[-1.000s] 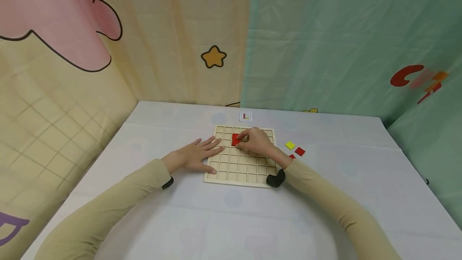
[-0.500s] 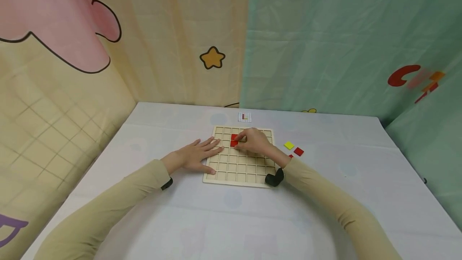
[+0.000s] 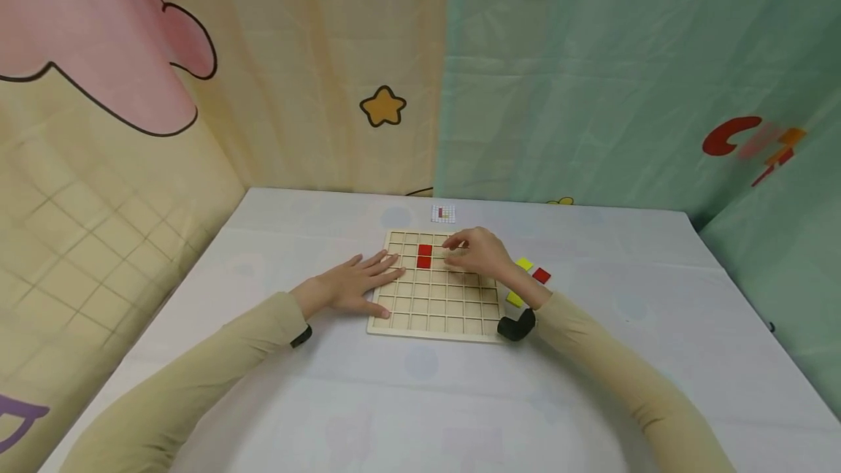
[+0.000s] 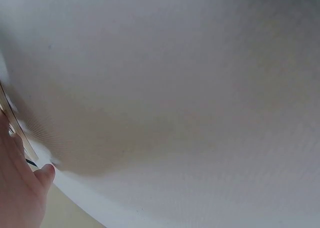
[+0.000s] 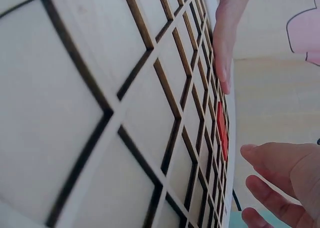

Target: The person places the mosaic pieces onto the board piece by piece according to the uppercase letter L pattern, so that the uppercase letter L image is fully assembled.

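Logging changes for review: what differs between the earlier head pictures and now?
The right hand has moved right, away from the two red tiles it was touching, uncovering them and a yellow tile beside the grid board; a loose red one is now hidden. The left hand still rests on the board, and both red tiles stay in their squares.
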Tool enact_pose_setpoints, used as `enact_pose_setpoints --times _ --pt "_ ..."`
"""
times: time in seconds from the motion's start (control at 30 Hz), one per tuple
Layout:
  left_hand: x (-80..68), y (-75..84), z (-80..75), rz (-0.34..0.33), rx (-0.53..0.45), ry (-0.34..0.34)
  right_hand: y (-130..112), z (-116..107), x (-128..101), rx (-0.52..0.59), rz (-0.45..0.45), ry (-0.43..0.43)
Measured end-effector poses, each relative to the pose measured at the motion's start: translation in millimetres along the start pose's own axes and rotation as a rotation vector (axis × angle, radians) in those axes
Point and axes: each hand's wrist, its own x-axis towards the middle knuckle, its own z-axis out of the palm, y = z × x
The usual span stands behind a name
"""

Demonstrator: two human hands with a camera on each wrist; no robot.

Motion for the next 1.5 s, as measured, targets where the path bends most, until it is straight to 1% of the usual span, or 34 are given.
enact_pose_setpoints --times 0.1,0.3,0.5,0.77,0.97,1.17,1.23,1.37,1.5 --pt "-0.3 0.4 -1.3 0.005 0.000 0.007 6 -9 -6 0.009 -0.007 0.024" --pt "-1.2 0.1 -0.6 -0.001 -0.007 0.005 20 -26 -16 -0.002 0.019 0.043" --pt "-1.7 0.9 -0.5 0.006 -0.002 0.009 35 -44 -30 -0.021 0.030 0.085" --pt "-1.8 1.9 -1.8 0.013 0.009 0.006 56 -61 -49 -0.040 0.058 0.102" --pt "-0.6 1.6 -1.7 0.016 0.016 0.008 75 -69 -64 -0.054 0.096 0.117" --pt "0.9 -1.3 -0.2 0.012 0.023 0.025 92 -74 -78 -0.044 0.143 0.106" --pt "1.5 -2.1 0.1 0.007 0.027 0.022 97 -75 -83 -0.041 0.161 0.103" --pt "1.5 -2.6 0.9 0.009 0.021 0.018 106 -76 -90 -0.035 0.189 0.091" --pt "0.5 -1.8 2.1 0.017 0.008 0.020 115 -74 -96 -0.040 0.220 0.054"
